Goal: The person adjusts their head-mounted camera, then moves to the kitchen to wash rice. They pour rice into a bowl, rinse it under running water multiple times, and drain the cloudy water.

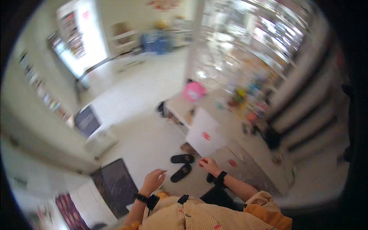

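My left hand (155, 178) is in the air at lower centre, its fingers loosely bent and apart from the thumb; nothing shows in it. A black band with a dark device circles that wrist. To its right, my right hand (209, 166) has curled fingers, and its palm side is hidden. A black band (220, 178) is on the right wrist. Beyond and between the hands, a pair of black slippers (181, 159) lies on the pale floor (143, 138). Nearest my right hand is a light drawer cabinet (240, 165) with red marks.
A white panel with a red mark (206, 135) and a pink round object (195, 91) are ahead. Blurred, colourful clutter (244, 97) covers the worktop at right. Dark mats (115, 184) lie at left. A bright doorway (92, 31) and a blue container (156, 42) are at the back.
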`<state>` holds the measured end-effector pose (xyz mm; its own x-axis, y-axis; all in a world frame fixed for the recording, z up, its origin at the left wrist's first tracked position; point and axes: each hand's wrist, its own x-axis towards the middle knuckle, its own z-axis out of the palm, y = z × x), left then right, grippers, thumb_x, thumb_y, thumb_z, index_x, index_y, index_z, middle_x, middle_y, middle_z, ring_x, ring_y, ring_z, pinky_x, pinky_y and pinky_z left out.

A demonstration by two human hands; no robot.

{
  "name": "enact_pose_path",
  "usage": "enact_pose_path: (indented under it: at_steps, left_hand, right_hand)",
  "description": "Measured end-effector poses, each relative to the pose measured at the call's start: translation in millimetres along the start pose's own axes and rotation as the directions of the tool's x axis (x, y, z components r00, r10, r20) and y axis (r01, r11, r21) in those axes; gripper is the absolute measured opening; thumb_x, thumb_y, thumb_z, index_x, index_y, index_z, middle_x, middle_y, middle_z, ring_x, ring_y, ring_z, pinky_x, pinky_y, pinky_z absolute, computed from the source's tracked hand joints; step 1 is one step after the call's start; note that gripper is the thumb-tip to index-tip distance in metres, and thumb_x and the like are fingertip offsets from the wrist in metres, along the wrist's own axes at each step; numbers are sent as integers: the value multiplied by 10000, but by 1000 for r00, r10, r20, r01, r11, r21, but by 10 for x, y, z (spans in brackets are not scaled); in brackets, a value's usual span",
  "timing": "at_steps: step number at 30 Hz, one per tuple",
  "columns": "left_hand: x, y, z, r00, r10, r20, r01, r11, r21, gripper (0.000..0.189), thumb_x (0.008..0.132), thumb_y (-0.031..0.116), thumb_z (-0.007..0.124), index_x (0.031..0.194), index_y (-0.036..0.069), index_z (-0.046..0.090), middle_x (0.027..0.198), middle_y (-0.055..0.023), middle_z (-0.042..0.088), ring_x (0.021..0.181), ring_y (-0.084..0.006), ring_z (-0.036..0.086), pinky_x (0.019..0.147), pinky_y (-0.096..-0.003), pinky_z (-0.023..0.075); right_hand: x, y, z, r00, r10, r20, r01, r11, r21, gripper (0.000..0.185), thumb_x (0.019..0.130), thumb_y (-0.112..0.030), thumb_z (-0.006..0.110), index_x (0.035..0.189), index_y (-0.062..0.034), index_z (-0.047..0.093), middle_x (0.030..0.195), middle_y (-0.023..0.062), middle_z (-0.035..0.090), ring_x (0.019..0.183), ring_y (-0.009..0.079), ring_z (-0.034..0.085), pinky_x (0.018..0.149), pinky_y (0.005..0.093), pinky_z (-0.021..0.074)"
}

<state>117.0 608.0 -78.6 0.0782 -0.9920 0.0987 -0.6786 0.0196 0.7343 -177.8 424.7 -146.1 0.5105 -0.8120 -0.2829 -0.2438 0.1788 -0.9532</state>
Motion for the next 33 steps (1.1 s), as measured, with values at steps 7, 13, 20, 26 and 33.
enact_pose_path:
  at_steps: [7,13,20,26,33]
  left_hand:
    - [408,-422,-1678,973,35,-227,-40,999,-17,163,896,150,599,1033,87,661,1025,-92,666,922,-280,634,778,-363,517]
    - [1373,-587,-3408,885,183,-429,-211,977,-18,237,850,69,653,1087,65,662,1080,-90,666,938,-262,649,800,-342,523]
    - [1807,-421,-5907,594,457,-662,-452,870,195,236,853,128,624,1075,52,643,1052,-113,642,917,-234,608,817,-321,473]
    - [2879,-1081,-7218,443,581,-683,-388,811,438,176,862,135,598,1022,65,619,989,-97,614,855,-213,578,762,-310,463]
    - [3685,-2312,-8307,337,650,-680,-325,759,564,111,873,142,567,961,79,592,916,-80,582,783,-188,543,699,-296,452]
  right_hand:
    - [1845,-3336,1793,935,-312,170,151,782,604,182,949,-237,535,955,-72,611,800,8,578,731,103,547,742,280,475]
    - [2308,-4817,2476,715,-698,44,578,626,524,182,963,-236,497,915,-73,562,753,20,537,664,102,494,771,316,453]
    - [3657,-5745,3175,144,-860,489,712,433,552,204,862,-240,698,915,-68,602,751,83,658,666,162,646,621,305,565]
    - [5423,-6890,4091,-268,-806,528,604,286,744,251,852,-171,709,1047,-107,565,919,79,659,805,164,665,673,268,576]
    - [7117,-7302,5544,-184,-875,448,496,311,811,175,858,-172,699,959,-47,631,823,93,690,706,169,672,639,272,576]
